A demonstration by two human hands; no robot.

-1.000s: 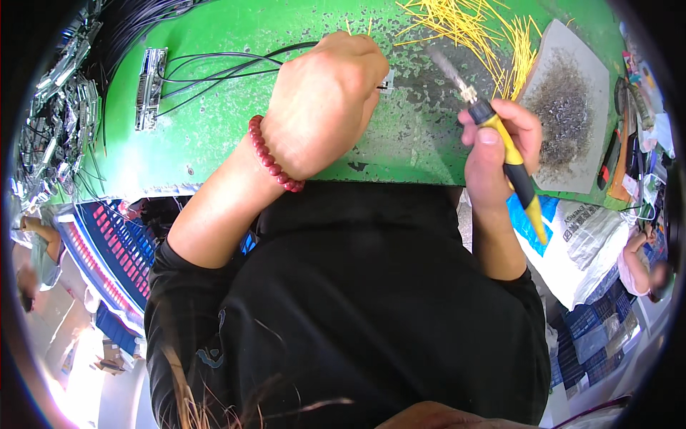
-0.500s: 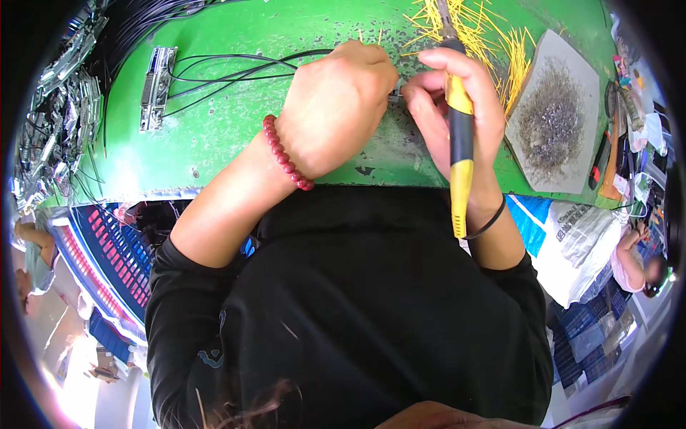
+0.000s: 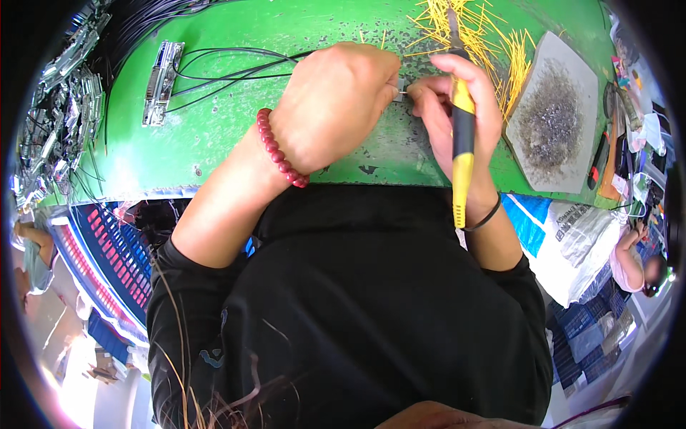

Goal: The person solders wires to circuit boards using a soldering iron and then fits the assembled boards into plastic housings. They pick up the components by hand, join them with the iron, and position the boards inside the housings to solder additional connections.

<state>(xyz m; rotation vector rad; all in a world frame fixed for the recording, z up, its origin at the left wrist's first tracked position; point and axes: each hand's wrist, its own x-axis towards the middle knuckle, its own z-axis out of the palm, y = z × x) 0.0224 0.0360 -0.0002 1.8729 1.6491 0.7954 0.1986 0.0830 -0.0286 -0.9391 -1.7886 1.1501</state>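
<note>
My left hand [image 3: 339,107] is closed, thumb and finger pinching the end of thin black cables [image 3: 250,80]. These cables run left to a small shiny silver housing [image 3: 163,84] lying on the green table. My right hand [image 3: 464,114] has a yellow and black soldering iron [image 3: 463,136] in its grip, the metal tip pointing away from me. Its thumb and index finger also meet at a thin, pale wire end [image 3: 402,92] between the two hands. The fingers partly hide that end.
Yellow thin sticks or wires [image 3: 475,36] lie scattered at the far right. Beside them is a grey slab [image 3: 554,107] with dark residue. Many silver housings [image 3: 57,121] pile up at the left edge, near black cables [image 3: 136,28]. Tools [image 3: 611,136] lie at the right edge.
The soldering iron and my right hand have shifted slightly. A thin wire end now shows between my two hands. The silver housing has moved a little, tilting.
</note>
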